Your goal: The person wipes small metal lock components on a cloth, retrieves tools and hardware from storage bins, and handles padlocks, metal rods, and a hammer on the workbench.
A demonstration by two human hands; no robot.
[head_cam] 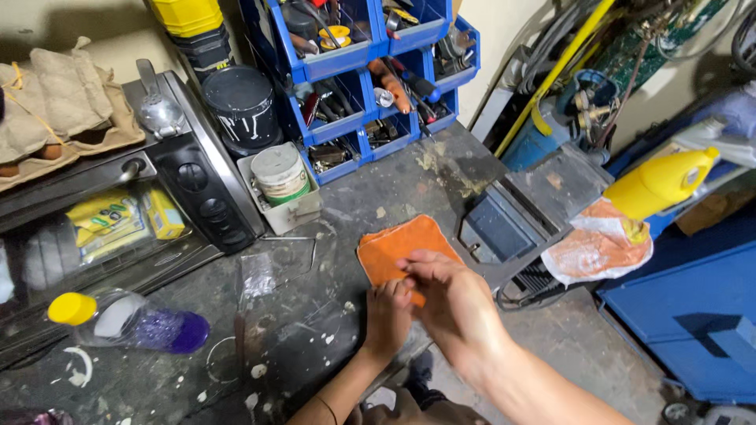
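Note:
An orange cloth (398, 242) lies flat on the dark, paint-spattered workbench (315, 330), folded into a rough square. My left hand (387, 315) grips its near edge with the fingers curled on the fabric. My right hand (453, 295) rests over the near right corner, thumb and fingers pinching the cloth. Both hands meet at the cloth's front edge, which they partly hide.
A toaster oven (118, 212) stands at the left, with a clear bottle with a yellow cap (126, 319) lying before it. Blue parts bins (370, 71) stand behind. A grey vise (524, 212) sits right of the cloth, with a yellow bottle (657, 182) on a plastic bag.

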